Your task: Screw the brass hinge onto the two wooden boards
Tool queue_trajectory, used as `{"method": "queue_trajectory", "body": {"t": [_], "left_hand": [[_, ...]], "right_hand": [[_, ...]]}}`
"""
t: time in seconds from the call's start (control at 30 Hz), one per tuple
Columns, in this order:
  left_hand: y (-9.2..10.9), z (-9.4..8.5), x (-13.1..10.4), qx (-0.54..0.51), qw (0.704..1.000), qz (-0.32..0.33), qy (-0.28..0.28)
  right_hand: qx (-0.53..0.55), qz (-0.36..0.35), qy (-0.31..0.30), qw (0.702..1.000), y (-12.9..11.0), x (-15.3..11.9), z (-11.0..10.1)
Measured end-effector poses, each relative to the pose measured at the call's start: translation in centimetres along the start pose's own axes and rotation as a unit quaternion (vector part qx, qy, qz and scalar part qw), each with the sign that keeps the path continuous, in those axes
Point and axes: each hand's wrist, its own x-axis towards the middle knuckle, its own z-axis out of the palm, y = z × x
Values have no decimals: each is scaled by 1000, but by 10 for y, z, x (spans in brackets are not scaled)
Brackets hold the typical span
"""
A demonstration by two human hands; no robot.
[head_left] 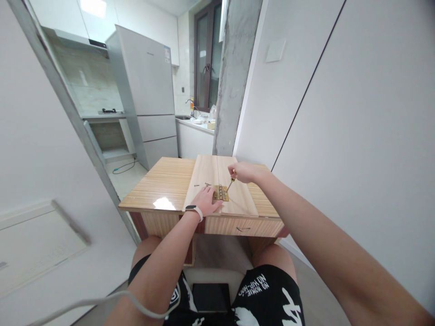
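A brass hinge (222, 193) lies unfolded across the seam between two pale wooden boards, the left board (205, 168) and the right board (243, 201). My left hand (205, 200) rests on the boards, fingers stretched and thumb apart, touching the hinge's left side. My right hand (243, 171) is closed around the handle of a screwdriver (231, 184). The shaft slants down to the hinge's right leaf; whether a screw sits under the tip is too small to tell. Beyond my left fingers lie a few small screws (207, 184), with another screw (196, 185) further left.
Under the boards is a striped wooden desk (163, 176) with a drawer (243, 225). White walls (340, 136) stand close on both sides. Past the desk are a fridge (152, 81), a kitchen counter (197, 136) and a concrete pillar (234, 77). A pale cable (112, 296) crosses near my left arm.
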Motion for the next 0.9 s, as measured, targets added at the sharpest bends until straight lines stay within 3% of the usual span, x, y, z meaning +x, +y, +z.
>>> {"method": "queue_trajectory", "body": {"t": [0.4,0.7,0.9], "left_hand": [[0,1,0,-4,1000,-3,-2],[0,1,0,3,1000,1,0],[0,0,0,4,1000,0,2]], "right_hand": [[-39,109,-21,993,-7,-5,-5],[-56,40,3,998,0,-2,-3],[5,12,19,1000,2,-2,4]]}}
